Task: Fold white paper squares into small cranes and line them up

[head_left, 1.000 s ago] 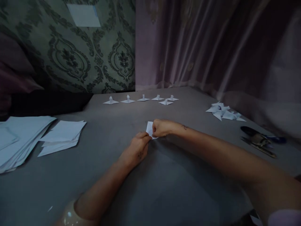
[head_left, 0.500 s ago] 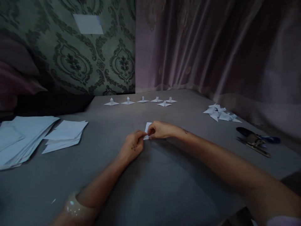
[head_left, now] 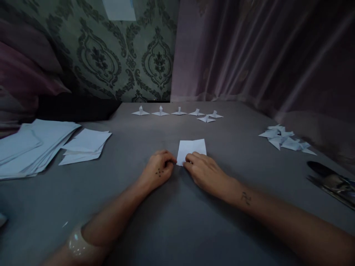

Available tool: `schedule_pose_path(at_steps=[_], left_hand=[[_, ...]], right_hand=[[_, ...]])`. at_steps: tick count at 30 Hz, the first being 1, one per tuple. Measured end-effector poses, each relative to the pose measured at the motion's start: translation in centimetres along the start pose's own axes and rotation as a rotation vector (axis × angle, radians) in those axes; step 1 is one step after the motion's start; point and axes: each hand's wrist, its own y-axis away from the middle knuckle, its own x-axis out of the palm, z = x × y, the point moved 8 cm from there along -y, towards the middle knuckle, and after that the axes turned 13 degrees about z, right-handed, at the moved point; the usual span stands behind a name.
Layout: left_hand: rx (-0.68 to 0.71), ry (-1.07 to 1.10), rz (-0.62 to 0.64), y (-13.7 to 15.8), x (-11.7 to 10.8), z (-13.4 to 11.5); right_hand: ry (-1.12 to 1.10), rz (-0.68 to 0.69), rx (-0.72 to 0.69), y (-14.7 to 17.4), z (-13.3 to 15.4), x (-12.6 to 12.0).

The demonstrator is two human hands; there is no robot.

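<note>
A small white sheet of paper (head_left: pixel 191 146) lies opened out on the grey surface, with a faint crease down its middle. My right hand (head_left: pixel 203 170) covers its lower right part, fingers curled and closed on the near edge. At the lower left corner, my left hand (head_left: pixel 160 166) has thumb and fingertips pinched together at the paper. Several folded paper pieces (head_left: pixel 179 111) with flat pointed wings and an upright centre stand in a row beyond the hands.
Large sheets of paper (head_left: pixel 47 144) are stacked at left, beside smaller cut sheets (head_left: pixel 88 140). More folded pieces (head_left: pixel 283 138) lie heaped at right. Nearer, scissors or similar tools (head_left: pixel 332 181) reach the right edge. A curtain (head_left: pixel 222 51) hangs behind the surface.
The paper was a narrow folded strip and now lies opened wider. My right hand has moved right and nearer to me. The view has turned slightly, shifting the background.
</note>
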Motion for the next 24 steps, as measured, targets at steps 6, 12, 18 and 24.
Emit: schedule_pose_path(at_steps=[6,12,18,24], left_hand=[[-0.012,-0.319,0.086,1.0,1.5,-2.5],[-0.069,-0.38,0.046,1.2,1.6,-3.4],[-0.127,-0.153,-0.005,0.8,0.9,-2.1],[-0.158,-0.032,-0.029,0.6,0.6,-1.4]], right_hand=[[-0.047,-0.004,-0.004,0.0,-0.8,-0.1],[-0.264,0.023,0.038,-0.1,-3.5,-0.2],[-0.333,0.086,0.11,-1.4,-4.9,-0.5],[-0.322,0.146,0.155,-2.8,-5.5,-0.5]])
